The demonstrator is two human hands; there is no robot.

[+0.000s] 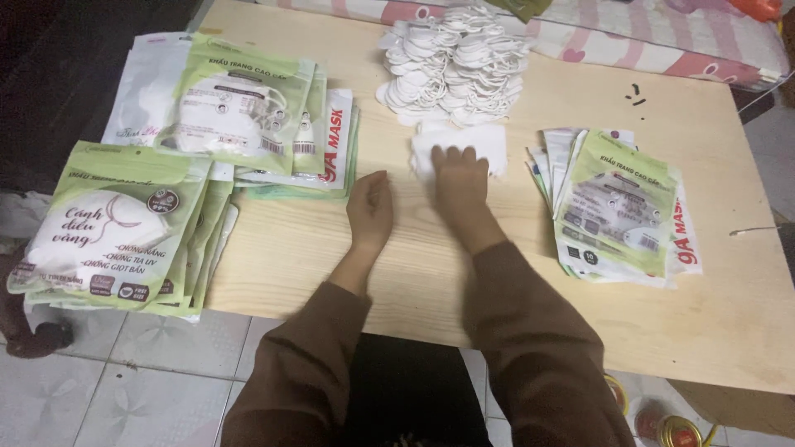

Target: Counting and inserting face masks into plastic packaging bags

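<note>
Masks, white and folded flat, are what my hands are busy with: a small flat stack of them (460,147) lies on the wooden bench (331,240) straight ahead of me, just this side of a much bigger loose heap of white masks with ear loops (455,66) near the far edge. My right hand (460,186) rests palm down on the near edge of the small stack, fingers spread and lying flat on the top mask, pressing rather than pinching; I cannot tell whether anything is caught under the fingertips. My left hand (370,209) lies just beside it on the bare wood, fingers loosely together and slightly curled, holding nothing. To my left sit two piles of green-and-white pouches, one nearer me (116,232) and one farther back (236,108), and they look plump, as though filled. To my right a thinner pile of the same pouches (617,207) lies flat, and I judge those to be empty. Going by that, a good share of the packing looks done, while the large heap and the right-hand pile suggest plenty is left. Beyond the bench a pink patterned bed cover (662,41) shows, and pale floor tiles (124,381) lie below.
</note>
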